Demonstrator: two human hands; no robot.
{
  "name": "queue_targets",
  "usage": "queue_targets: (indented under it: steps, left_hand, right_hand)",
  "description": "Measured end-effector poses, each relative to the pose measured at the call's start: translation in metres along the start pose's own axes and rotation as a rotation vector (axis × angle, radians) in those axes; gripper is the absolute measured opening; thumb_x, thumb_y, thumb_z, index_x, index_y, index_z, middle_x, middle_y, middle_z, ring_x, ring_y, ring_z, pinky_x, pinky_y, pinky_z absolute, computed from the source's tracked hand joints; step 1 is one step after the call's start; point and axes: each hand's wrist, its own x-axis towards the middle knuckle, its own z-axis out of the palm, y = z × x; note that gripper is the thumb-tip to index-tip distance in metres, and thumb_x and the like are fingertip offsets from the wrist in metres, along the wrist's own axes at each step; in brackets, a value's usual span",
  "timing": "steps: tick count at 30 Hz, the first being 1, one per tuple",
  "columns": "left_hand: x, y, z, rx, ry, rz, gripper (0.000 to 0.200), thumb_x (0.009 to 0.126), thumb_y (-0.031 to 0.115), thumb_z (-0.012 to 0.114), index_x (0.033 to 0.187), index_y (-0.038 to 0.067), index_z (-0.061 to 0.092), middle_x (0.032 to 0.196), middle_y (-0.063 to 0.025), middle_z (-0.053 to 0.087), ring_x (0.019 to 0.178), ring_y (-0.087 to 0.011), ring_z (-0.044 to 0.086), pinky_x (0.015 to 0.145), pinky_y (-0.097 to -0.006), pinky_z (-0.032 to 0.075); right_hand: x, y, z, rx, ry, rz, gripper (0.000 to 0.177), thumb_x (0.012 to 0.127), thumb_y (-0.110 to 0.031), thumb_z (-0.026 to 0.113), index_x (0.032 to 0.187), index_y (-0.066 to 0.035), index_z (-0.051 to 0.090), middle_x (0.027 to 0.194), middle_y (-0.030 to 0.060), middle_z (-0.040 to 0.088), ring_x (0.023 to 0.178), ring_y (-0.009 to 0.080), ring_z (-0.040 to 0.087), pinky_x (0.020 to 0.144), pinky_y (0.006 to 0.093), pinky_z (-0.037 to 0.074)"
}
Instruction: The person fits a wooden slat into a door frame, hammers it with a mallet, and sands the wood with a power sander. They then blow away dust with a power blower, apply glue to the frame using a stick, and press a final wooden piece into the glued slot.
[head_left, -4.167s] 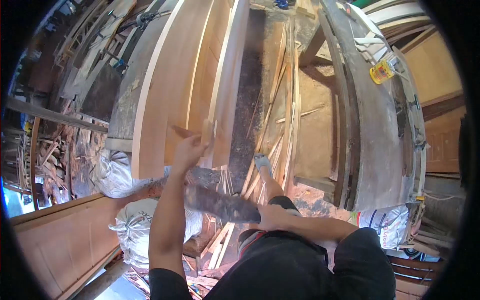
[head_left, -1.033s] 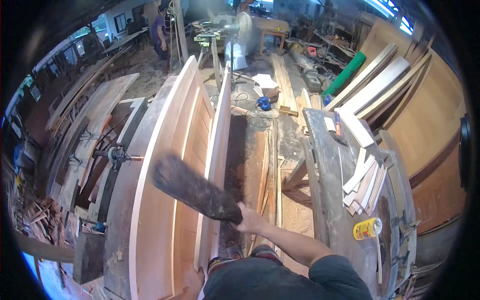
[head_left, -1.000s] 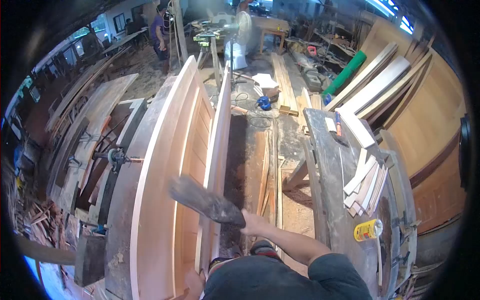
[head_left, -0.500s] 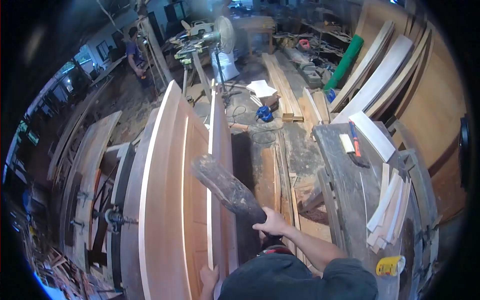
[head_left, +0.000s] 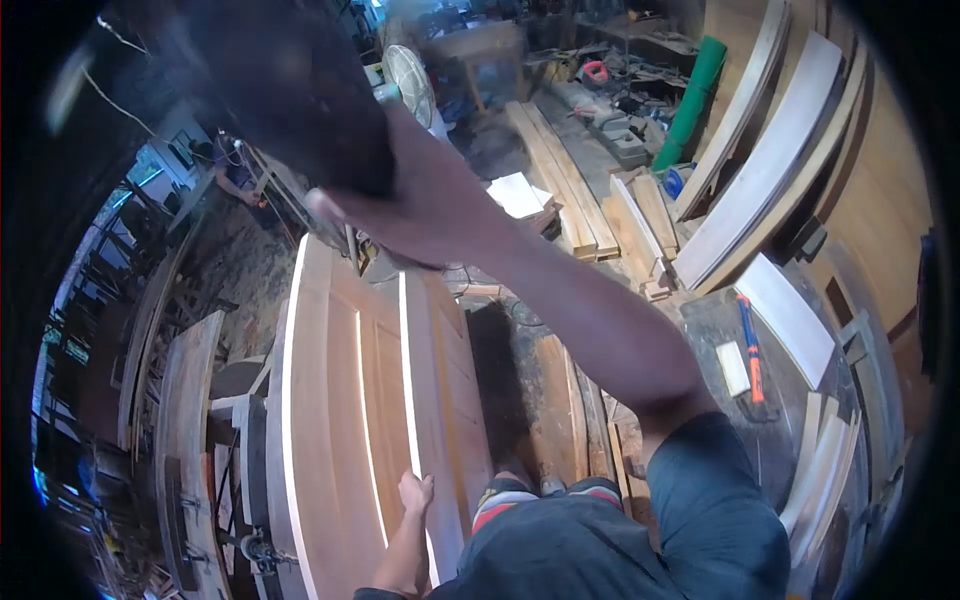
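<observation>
Raised high and close to the camera, my right hand (head_left: 420, 205) is closed around a dark wooden mallet (head_left: 290, 90), a thick club-like piece that fills the upper left of the view. My left hand (head_left: 416, 492) grips the pale edge of a wooden door panel (head_left: 440, 370) standing on its side to my left. Beside it, a second panelled door (head_left: 330, 400) stands upright on edge, with a narrow gap between the two. The fingers of my left hand are partly hidden behind the edge.
On the right, a dark workbench (head_left: 700, 320) carries a hammer (head_left: 752, 350), a small wood block (head_left: 733, 368) and several thin strips (head_left: 825, 460). Curved boards (head_left: 770, 170) lean behind it. Long planks (head_left: 565, 180) lie ahead. Another person (head_left: 235, 180) stands far left.
My right hand has swung the mallet up from beside the door toward the camera. My left hand still holds the panel's edge, and the view has shifted.
</observation>
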Motion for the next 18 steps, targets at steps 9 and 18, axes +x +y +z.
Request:
queue_targets:
  steps: [9, 18]
  left_hand:
    - [0.17, 0.101, 0.019, -0.026, 0.038, -0.028, 0.032, 0.084, 0.021, 0.075, 0.105, -0.003, 0.07, 0.096, -0.0272, 0.073, 0.096, -0.0436, 0.071, 0.089, -0.0481, 0.055]
    - [0.231, 0.147, 0.017, 0.149, -0.026, -0.236, 0.041, 0.082, 0.032, 0.079, 0.086, -0.007, 0.068, 0.085, -0.0298, 0.071, 0.087, -0.0432, 0.072, 0.079, -0.0493, 0.056]
  right_hand:
    - [0.025, 0.295, 0.112, -0.098, -0.206, 0.227, 0.071, 0.082, -0.032, 0.079, 0.133, 0.001, 0.042, 0.102, 0.0258, 0.068, 0.099, 0.0426, 0.069, 0.086, 0.0495, 0.055]
    - [-0.01, 0.483, 0.088, -0.352, -1.024, 0.407, 0.055, 0.079, -0.029, 0.076, 0.121, -0.006, 0.05, 0.104, 0.0231, 0.068, 0.1, 0.0453, 0.067, 0.086, 0.0548, 0.054]
